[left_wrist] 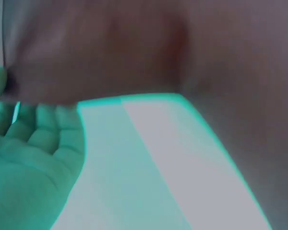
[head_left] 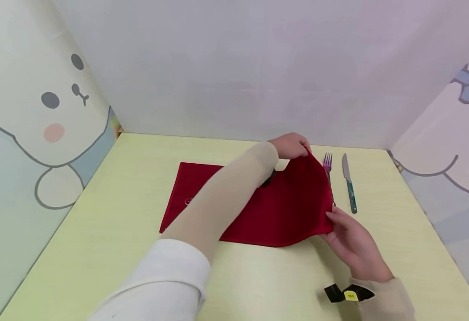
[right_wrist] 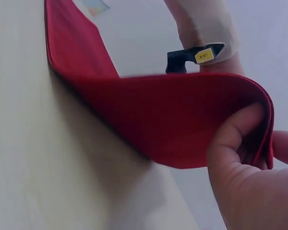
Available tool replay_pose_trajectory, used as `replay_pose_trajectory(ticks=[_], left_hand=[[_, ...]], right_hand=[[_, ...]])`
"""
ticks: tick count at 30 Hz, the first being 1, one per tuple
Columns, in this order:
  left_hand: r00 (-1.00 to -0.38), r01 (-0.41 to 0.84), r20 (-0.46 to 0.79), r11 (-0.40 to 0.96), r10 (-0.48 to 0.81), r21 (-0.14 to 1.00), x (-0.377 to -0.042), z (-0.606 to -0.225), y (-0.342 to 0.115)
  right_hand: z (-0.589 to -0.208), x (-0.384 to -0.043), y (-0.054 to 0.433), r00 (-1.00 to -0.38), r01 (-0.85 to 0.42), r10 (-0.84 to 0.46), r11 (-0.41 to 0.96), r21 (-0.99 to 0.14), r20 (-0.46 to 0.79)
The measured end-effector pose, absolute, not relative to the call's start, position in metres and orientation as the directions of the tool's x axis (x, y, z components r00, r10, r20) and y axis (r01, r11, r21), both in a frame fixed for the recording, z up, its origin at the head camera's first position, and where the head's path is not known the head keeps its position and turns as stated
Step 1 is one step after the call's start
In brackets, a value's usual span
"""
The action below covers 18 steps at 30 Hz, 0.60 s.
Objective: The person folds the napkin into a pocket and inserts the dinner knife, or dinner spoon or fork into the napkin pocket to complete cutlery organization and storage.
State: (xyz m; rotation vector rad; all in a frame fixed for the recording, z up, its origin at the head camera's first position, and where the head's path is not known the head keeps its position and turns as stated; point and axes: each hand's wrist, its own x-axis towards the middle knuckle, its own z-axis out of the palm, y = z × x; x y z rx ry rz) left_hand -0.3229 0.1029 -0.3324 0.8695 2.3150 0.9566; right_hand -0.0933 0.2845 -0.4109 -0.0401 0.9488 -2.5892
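Note:
A rectangular red cloth with a small pale mark near its left part lies on the table, its right end lifted and bowed. My left hand, reaching across it, pinches the far right corner. At the near right corner, my right hand grips the edge between thumb and fingers. Layered cloth edges show at that grip in the right wrist view. The left wrist view is strongly tinted, with the cloth hanging dark above the left palm. My left forearm hides part of the cloth's middle.
Just right of the cloth lies a fork, its lower handle partly hidden. Beside it rests a knife with a green handle. The pale yellow table meets a plain curtain behind and cartoon-printed sheets at both sides.

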Motion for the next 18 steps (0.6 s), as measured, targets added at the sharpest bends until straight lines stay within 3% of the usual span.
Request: replay_pose_trajectory(ticks=[10,13,18], left_hand=[[-0.638,0.349,-0.340,0.653,0.691,0.673,-0.343,-0.300,0.028],[-0.645,0.247,-0.404,0.677,0.649,0.693,-0.341,-0.292,0.010],[-0.663,-0.046,-0.479,0.608,0.575,0.793,-0.334,-0.287,-0.015]], right_hand=[[-0.387,-0.123,0.236,-0.914,0.351,-0.389,-0.617,-0.704,-0.114],[-0.384,-0.129,0.216,-0.911,0.359,-0.386,-0.567,-0.742,-0.146],[-0.387,-0.139,0.186,-0.903,0.390,-0.370,-0.491,-0.779,-0.218]])
